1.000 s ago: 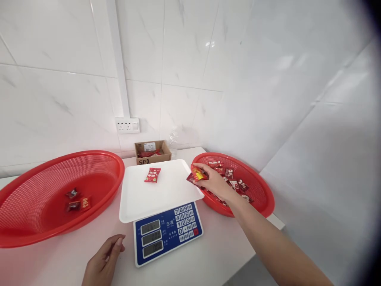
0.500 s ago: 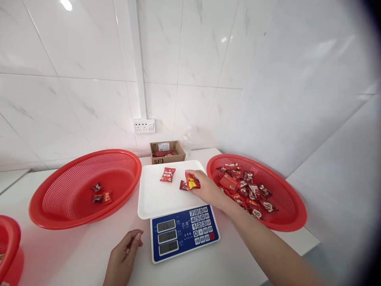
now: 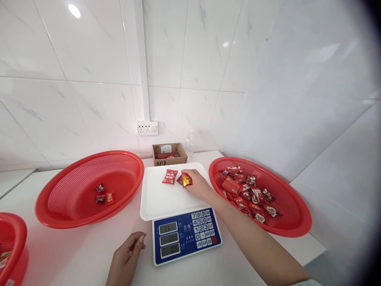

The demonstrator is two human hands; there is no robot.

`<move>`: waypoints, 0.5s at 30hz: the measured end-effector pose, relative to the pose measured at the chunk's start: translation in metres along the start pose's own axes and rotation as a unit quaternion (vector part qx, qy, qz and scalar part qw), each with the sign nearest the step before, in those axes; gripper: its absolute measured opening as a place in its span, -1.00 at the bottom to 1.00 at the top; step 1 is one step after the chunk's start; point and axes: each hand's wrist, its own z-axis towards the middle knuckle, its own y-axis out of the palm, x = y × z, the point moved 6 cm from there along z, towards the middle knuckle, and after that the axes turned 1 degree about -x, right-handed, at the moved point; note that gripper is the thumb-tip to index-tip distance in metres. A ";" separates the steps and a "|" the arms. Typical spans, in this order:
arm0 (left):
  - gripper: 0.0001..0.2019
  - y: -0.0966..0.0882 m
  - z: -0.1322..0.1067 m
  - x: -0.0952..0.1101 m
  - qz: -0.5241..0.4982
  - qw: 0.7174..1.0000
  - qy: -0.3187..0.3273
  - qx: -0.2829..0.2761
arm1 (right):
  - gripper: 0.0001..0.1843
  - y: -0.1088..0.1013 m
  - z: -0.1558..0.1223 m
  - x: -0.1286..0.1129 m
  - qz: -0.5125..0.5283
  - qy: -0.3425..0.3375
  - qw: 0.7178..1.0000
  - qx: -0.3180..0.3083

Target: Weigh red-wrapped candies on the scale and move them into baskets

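My right hand (image 3: 196,184) is over the white tray (image 3: 160,206) of the scale, its fingers closed on a red and yellow snack packet (image 3: 187,179). A darker red wrapped piece (image 3: 179,180) shows just behind that packet; whether I hold it too I cannot tell. Left of them a red snack packet (image 3: 170,176) lies flat on the tray. My left hand (image 3: 127,254) rests on the table beside the blue scale panel (image 3: 186,254), fingers curled together; anything inside them is hidden.
At the right a red basket (image 3: 300,222) holds many wrapped snacks. The left red basket (image 3: 53,190) has a few pieces. Another red basket (image 3: 19,234) is cut off at the left edge. Behind the tray stands a cardboard box (image 3: 175,161) by the wall.
My right hand has shifted slightly left over the tray with the packet, closer to the flat red packet. My left hand stays by the scale. The view has shifted slightly.
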 end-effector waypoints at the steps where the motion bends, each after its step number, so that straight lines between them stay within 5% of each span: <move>1: -0.59 0.000 0.000 0.000 -0.001 1.000 0.001 -0.002 | -0.39 0.000 0.000 -0.002 0.001 -0.001 1.000 0.004; 7: -0.61 0.003 0.000 0.001 0.001 1.000 0.007 -0.016 | -0.33 0.005 -0.009 -0.040 0.006 -0.094 0.995 -0.024; 11: -0.60 0.002 0.000 0.001 -0.004 1.000 0.008 -0.014 | -0.36 0.027 -0.014 -0.073 -0.045 -0.195 0.974 -0.101; 15: -0.61 0.001 0.001 -0.001 0.003 1.000 0.012 -0.008 | -0.37 0.047 -0.007 -0.086 -0.076 -0.228 0.961 -0.137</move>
